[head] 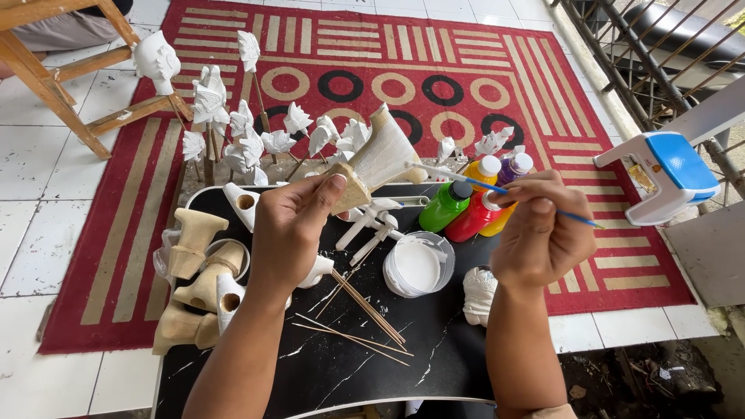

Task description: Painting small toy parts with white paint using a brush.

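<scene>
My left hand (291, 225) grips a carved wooden piece (376, 159) by its bare tan base; its upper part is coated white. In my right hand (539, 233) is a thin blue-handled paintbrush (497, 188), its tip touching the white side of the piece. Both hands hover over a black marbled table (365, 365). Below them sits an open tub of white paint (419, 265).
Green, red, yellow and purple paint bottles (473, 206) stand at the table's back. Unpainted wooden pieces (198, 271) pile at the left, thin sticks (365, 310) lie in the middle. White painted figures on sticks (248, 140) stand over a red patterned rug (403, 85). A blue-and-white stool (667, 174) is right.
</scene>
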